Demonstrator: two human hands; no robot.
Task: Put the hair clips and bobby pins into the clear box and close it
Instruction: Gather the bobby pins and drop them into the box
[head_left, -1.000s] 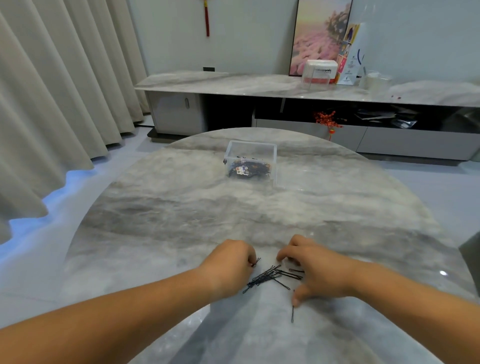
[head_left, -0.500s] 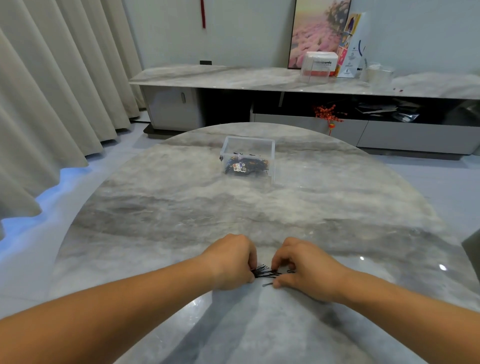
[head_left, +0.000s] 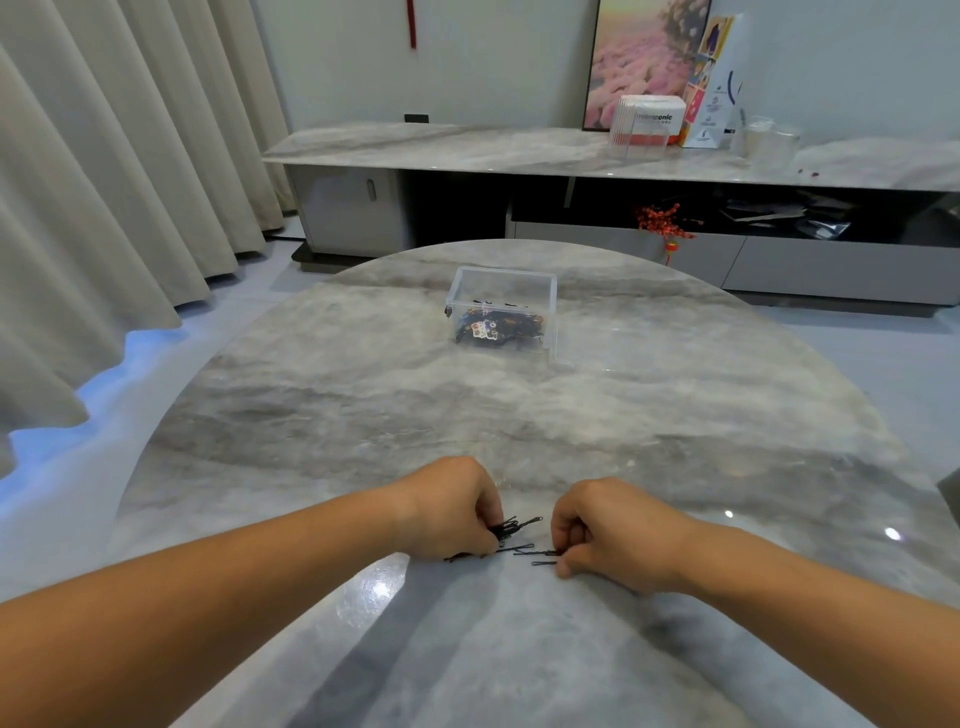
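Observation:
Black bobby pins (head_left: 519, 538) lie on the marble table between my two hands, near the front edge. My left hand (head_left: 452, 509) is closed on a bundle of the pins, whose tips stick out to the right. My right hand (head_left: 608, 530) pinches a loose pin or two flat against the table. The clear box (head_left: 501, 312) stands open far ahead at the table's middle, with hair clips (head_left: 493, 327) inside. Its clear lid (head_left: 563, 343) appears to hang at the box's right side.
The round marble table (head_left: 519, 415) stretches between my hands and the box. Behind it runs a low cabinet (head_left: 571, 150) bearing a tissue box (head_left: 647, 119), cartons and glass jars. Curtains (head_left: 104, 182) hang at the left.
My hands have drawn the scattered pins into a tighter group. The left hand now grips a bundle, and the right hand has pulled slightly to the right, pinching loose pins.

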